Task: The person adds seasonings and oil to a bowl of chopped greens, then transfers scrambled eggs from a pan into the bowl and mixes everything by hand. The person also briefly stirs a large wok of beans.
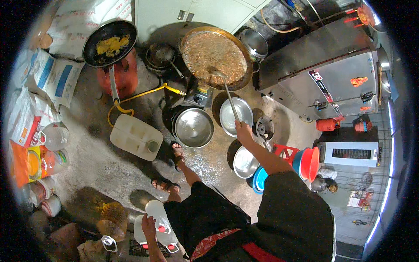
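My right hand (244,131) grips the long metal handle of a ladle (230,101), whose bowl end dips into a large wok (249,65). Bubbling brown oil or liquid with many small pieces (212,52) fills the wok. Below the handle is a round steel basin (226,119). Near several translucent plastic jugs with red caps (156,211), my left hand (149,226) hangs with loosely bent fingers and nothing visible in it. Whether it touches a jug is unclear.
A black frying pan (93,49) holding yellow food rests above a red gas cylinder (126,78). Its yellow hose (144,94) runs toward the burner (200,97). Another steel basin (194,127), a large plastic jerrycan (134,134) and a gas ring (264,127) stand around.
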